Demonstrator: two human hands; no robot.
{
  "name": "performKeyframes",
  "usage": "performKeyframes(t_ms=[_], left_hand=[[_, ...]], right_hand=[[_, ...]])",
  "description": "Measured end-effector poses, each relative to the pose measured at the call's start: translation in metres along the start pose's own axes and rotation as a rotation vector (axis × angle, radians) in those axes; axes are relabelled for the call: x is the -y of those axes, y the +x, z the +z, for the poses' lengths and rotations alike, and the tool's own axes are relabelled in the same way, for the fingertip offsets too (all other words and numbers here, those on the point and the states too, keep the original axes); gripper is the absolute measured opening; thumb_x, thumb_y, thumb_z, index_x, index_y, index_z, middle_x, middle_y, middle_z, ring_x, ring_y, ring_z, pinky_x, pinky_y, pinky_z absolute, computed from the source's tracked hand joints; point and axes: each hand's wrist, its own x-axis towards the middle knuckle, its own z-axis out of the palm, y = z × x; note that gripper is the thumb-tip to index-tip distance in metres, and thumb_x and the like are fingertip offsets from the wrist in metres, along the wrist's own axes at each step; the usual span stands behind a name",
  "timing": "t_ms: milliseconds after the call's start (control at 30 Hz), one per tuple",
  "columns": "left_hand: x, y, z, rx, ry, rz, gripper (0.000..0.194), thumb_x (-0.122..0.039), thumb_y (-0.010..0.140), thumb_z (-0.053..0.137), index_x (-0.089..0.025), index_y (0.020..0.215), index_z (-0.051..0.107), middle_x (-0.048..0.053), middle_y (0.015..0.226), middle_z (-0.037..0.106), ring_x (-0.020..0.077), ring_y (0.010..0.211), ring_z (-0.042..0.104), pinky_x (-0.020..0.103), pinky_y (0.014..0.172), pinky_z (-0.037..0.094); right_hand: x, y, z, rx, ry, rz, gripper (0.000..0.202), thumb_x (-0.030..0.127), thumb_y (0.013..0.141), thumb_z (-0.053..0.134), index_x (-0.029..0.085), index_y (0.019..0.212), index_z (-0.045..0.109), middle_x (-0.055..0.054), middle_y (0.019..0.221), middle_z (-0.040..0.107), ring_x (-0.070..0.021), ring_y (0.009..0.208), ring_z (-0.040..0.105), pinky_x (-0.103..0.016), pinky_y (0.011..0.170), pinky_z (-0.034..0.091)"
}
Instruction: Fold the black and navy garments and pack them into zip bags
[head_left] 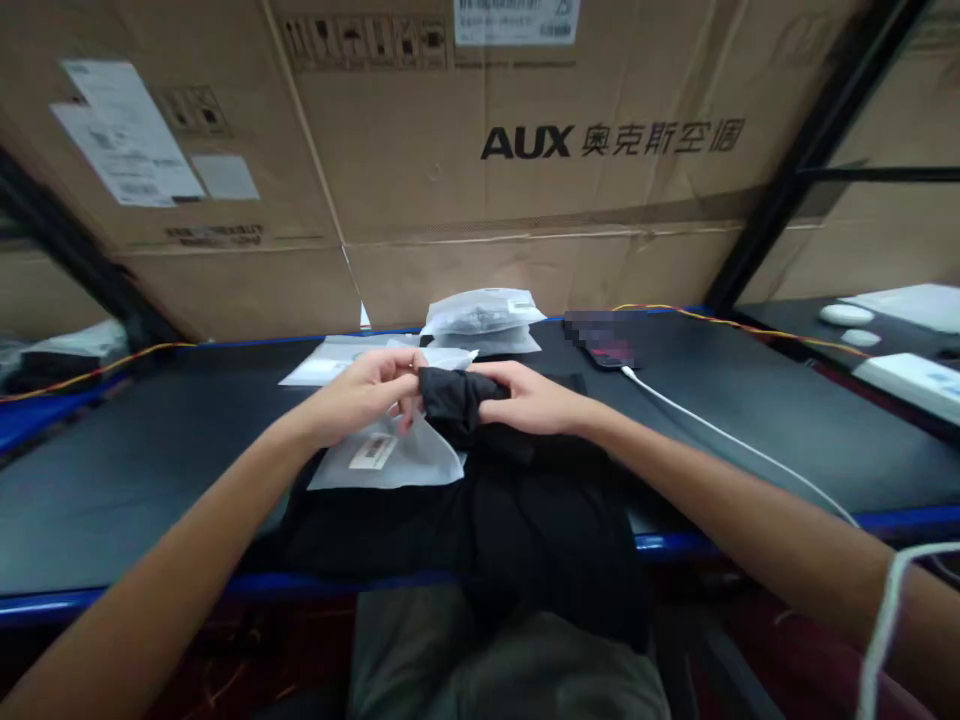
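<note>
Between my hands is a bunched piece of black fabric (448, 395), at the mouth of a frosted plastic bag (420, 462) with a barcode label. My left hand (379, 390) has its fingers curled at the bag's opening and the fabric's left end. From the other side, my right hand (521, 397) grips the fabric between thumb and fingers. More black cloth (525, 520) lies below, spread over the table's front edge and hanging toward my lap. How far the fabric reaches into the bag is hidden by my left fingers.
Behind my hands lie a stack of filled frosted bags (484, 312) and a flat bag (319, 362). A phone (606, 345) with a white cable (720, 440) lies to the right. Large cardboard boxes (525, 200) wall off the back of the black table (150, 460), between dark metal posts.
</note>
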Motion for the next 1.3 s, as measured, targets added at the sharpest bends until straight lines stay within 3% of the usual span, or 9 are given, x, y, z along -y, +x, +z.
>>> performKeyframes(t_ms=[100,233,400,633,767,867,967,1067,1300], left_hand=[[-0.004,-0.001,-0.001,-0.174,0.1,0.093,0.016,-0.034,0.08,0.056,-0.02,0.072,0.051,-0.005,0.054,0.053,0.0115,0.043,0.052,0.023,0.044,0.043],[-0.011,-0.006,0.006,-0.393,0.427,0.291,0.012,-0.027,0.076,0.056,-0.02,0.067,0.054,-0.004,0.056,0.055,0.0105,0.048,0.051,0.022,0.048,0.041],[-0.014,-0.009,0.014,-0.49,0.615,0.378,0.004,-0.018,0.069,0.057,-0.02,0.071,0.055,-0.007,0.05,0.05,0.0085,0.043,0.046,0.02,0.047,0.038],[-0.013,-0.008,0.035,-0.469,0.563,0.43,0.01,-0.015,0.075,0.057,-0.019,0.084,0.059,-0.009,0.052,0.055,0.0073,0.045,0.049,0.018,0.049,0.041],[-0.014,-0.009,0.05,-0.382,0.376,0.408,0.008,-0.016,0.079,0.06,-0.019,0.086,0.057,-0.007,0.059,0.057,0.008,0.049,0.053,0.018,0.051,0.044],[-0.008,-0.004,0.054,-0.333,0.187,0.348,0.009,-0.02,0.082,0.063,-0.02,0.079,0.054,-0.005,0.063,0.057,0.0078,0.051,0.054,0.019,0.049,0.045],[-0.003,0.002,0.051,-0.371,-0.01,0.265,0.022,-0.024,0.08,0.067,-0.021,0.072,0.046,-0.007,0.059,0.052,0.0076,0.047,0.053,0.018,0.045,0.044],[-0.004,0.004,0.047,-0.358,-0.13,0.228,0.029,-0.024,0.078,0.069,-0.022,0.071,0.042,-0.008,0.057,0.052,0.0084,0.043,0.055,0.019,0.043,0.043],[-0.005,0.007,0.055,-0.272,-0.19,0.25,0.03,-0.025,0.081,0.065,-0.023,0.071,0.037,-0.008,0.055,0.051,0.009,0.045,0.054,0.021,0.048,0.043]], right_hand=[[0.002,-0.002,0.004,-0.005,-0.314,-0.069,0.029,0.015,0.074,0.053,0.013,0.1,0.066,-0.002,0.086,0.065,-0.0151,0.074,0.055,-0.026,0.072,0.042],[0.012,-0.003,0.013,-0.06,-0.513,-0.029,0.045,0.015,0.078,0.053,0.014,0.122,0.062,-0.008,0.101,0.071,-0.0193,0.083,0.062,-0.028,0.077,0.044],[0.016,0.002,0.019,-0.173,-0.581,0.157,0.03,0.02,0.077,0.055,0.013,0.103,0.068,-0.012,0.095,0.072,-0.0232,0.081,0.063,-0.029,0.07,0.044],[0.011,0.007,0.013,-0.167,-0.125,0.187,0.018,0.032,0.081,0.061,0.017,0.084,0.07,-0.001,0.08,0.069,-0.0174,0.077,0.061,-0.027,0.071,0.046],[0.005,0.01,0.023,-0.254,0.026,0.245,0.011,0.022,0.081,0.059,0.017,0.075,0.066,-0.001,0.08,0.068,-0.0182,0.082,0.062,-0.029,0.076,0.047],[0.002,0.01,0.025,-0.311,0.335,0.284,0.009,0.014,0.077,0.056,0.018,0.08,0.063,0.0,0.082,0.068,-0.0163,0.083,0.062,-0.028,0.077,0.049],[0.006,0.008,0.018,-0.169,0.726,0.356,0.017,0.013,0.072,0.059,0.02,0.087,0.058,0.002,0.074,0.065,-0.0152,0.07,0.063,-0.027,0.067,0.051],[0.012,0.006,0.016,-0.084,0.873,0.342,0.031,0.007,0.062,0.063,0.021,0.089,0.056,0.004,0.072,0.063,-0.0143,0.065,0.062,-0.025,0.062,0.052],[-0.002,0.013,0.049,-0.47,0.792,0.303,0.021,0.018,0.069,0.062,0.02,0.09,0.057,0.001,0.076,0.065,-0.0151,0.067,0.061,-0.027,0.063,0.05]])
